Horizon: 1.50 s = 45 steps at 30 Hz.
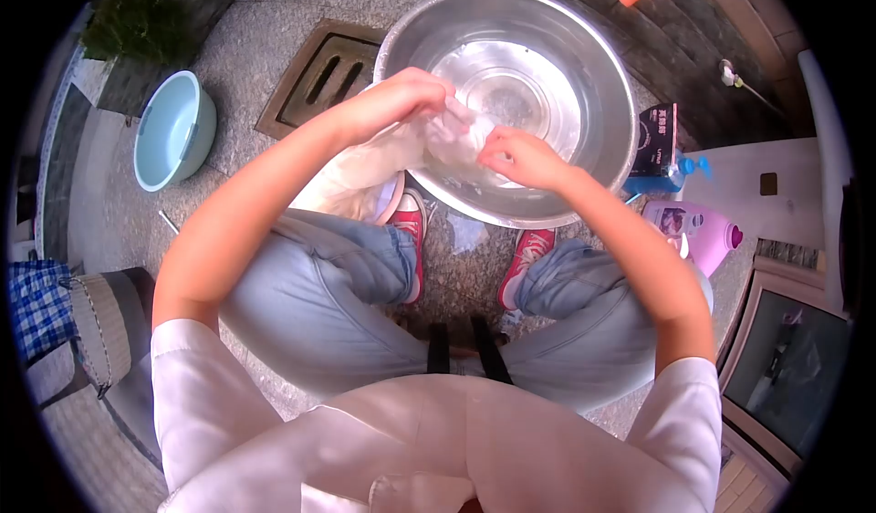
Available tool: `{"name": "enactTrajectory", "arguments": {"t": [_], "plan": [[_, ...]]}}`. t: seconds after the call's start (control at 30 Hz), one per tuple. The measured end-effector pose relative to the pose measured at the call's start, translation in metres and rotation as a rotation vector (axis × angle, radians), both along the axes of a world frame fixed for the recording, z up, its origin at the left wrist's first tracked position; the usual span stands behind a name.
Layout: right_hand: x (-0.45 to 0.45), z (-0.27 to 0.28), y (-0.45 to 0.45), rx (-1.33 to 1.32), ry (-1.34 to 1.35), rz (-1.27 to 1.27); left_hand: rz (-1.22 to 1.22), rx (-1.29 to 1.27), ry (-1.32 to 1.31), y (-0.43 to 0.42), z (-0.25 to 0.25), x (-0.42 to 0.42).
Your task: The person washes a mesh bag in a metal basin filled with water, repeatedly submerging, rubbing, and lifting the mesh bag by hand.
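White cloth, thin and partly see-through, hangs bunched in the head view between the two hands, over the near left part of a wide steel basin. The left hand is bent at the wrist, its fingertips pinching a gathered fold; the right hand is curled, thumb and forefinger seeming to nip the other side of the bunch. Neither palm is spread, and the exact finger contact is partly hidden.

I judge the fabric soft and limp, with no stiffness to hold a shape. It should be light when dry, but heavier and rather slippery if soaked — its clinging, glassy look suggests wetness. So fine a weave could snag or stretch under a hard pull. A gathered fold, or a doubled edge, seems the safest place to grip — several layers between thumb and fingers spread the strain better than one.

Down and left of the bunch, just outside the rim, lies a pale heap; whether it is joined to the cloth I cannot tell. A pink bottle and a blue pump bottle stand on the basin's right.
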State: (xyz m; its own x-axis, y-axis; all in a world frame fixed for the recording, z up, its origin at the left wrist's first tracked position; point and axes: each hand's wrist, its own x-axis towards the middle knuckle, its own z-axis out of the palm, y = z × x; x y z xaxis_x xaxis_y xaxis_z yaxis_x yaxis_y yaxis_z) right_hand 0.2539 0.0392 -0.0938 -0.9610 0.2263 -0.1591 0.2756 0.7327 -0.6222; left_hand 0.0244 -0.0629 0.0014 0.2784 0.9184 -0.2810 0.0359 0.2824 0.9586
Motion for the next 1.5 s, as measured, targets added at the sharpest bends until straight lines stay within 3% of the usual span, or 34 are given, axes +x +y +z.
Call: {"name": "enactTrajectory", "arguments": {"t": [0.03, 0.1, 0.13, 0.27, 0.33, 0.4, 0.5, 0.57, 0.63, 0.7, 0.77, 0.8, 0.87, 0.9, 1.0, 1.03, 1.07, 1.1, 1.17, 1.23, 1.27, 1.33, 1.43, 1.5], "plan": [[-0.004, 0.007, -0.002, 0.007, 0.003, 0.003, 0.003, 0.007, 0.003, -0.003, 0.001, 0.002], [-0.014, 0.016, -0.009, -0.213, 0.338, -0.292, -0.009, 0.019, 0.0, -0.011, 0.004, 0.01], [-0.021, 0.017, -0.008, -0.087, 0.487, -0.156, -0.085, 0.017, -0.007, -0.009, -0.002, 0.008], [-0.032, 0.006, -0.003, -0.113, 0.258, -0.025, -0.16, 0.052, -0.042, -0.004, 0.007, 0.013], [-0.02, 0.006, 0.014, 0.051, 0.257, -0.101, -0.117, 0.039, -0.098, -0.003, 0.009, 0.01], [-0.001, 0.016, 0.042, -0.1, 0.076, -0.287, -0.048, 0.063, -0.042, -0.004, 0.018, 0.005], [0.029, 0.049, 0.056, -0.022, 0.245, -0.4, 0.136, 0.101, 0.018, 0.001, 0.016, -0.001], [0.04, 0.07, 0.065, 0.161, 0.628, -0.551, 0.194, 0.041, 0.316, 0.005, 0.017, -0.002], [0.044, 0.09, 0.063, 0.046, 0.664, -0.552, 0.244, 0.099, 0.277, 0.006, 0.018, 0.013], [0.046, 0.114, 0.057, -0.071, 0.701, -0.553, 0.186, 0.404, 0.329, 0.01, 0.009, 0.022], [0.044, 0.143, 0.041, -0.149, 0.468, -0.685, 0.176, 0.546, 0.464, 0.009, 0.018, 0.03], [0.041, 0.15, 0.035, 0.181, 0.468, -0.594, 0.126, 0.397, 0.476, 0.006, 0.03, 0.034], [0.034, 0.16, 0.028, 0.295, 0.474, -0.484, 0.002, 0.118, 0.467, 0.009, 0.045, 0.038], [0.03, 0.165, 0.024, 0.404, 0.474, -0.368, 0.0, 0.12, 0.467, 0.012, 0.042, 0.039], [0.017, 0.179, 0.015, 0.39, 0.485, -0.33, -0.091, 0.759, 0.789, 0.023, 0.023, 0.044], [0.015, 0.182, 0.013, 0.4, 0.514, -0.319, -0.091, 0.76, 0.789, 0.026, 0.021, 0.047], [0.015, 0.186, 0.012, 0.402, 0.514, -0.319, -0.036, 0.546, 0.525, 0.032, 0.02, 0.051], [0.015, 0.19, 0.011, 0.341, 0.484, -0.372, 0.016, 0.331, 0.261, 0.035, 0.021, 0.057], [0.018, 0.191, 0.012, 0.283, 0.453, -0.428, 0.044, 0.406, 0.323, 0.042, 0.026, 0.061], [0.025, 0.184, 0.021, 0.246, 0.461, -0.491, -0.15, 0.328, 0.36, 0.044, 0.038, 0.064], [0.032, 0.175, 0.029, 0.249, 0.461, -0.492, -0.076, 0.516, 0.434, 0.044, 0.036, 0.068], [0.045, 0.159, 0.041, -0.011, 0.241, -0.316, -0.028, 0.575, 0.436, 0.044, 0.054, 0.068], [0.056, 0.147, 0.026, -0.509, 0.127, -0.348, 0.011, 0.715, 0.462, 0.048, 0.068, 0.057], [0.058, 0.13, 0.029, -0.486, 0.032, -0.326, 0.06, 0.727, 0.441, 0.05, 0.071, 0.047]]}}
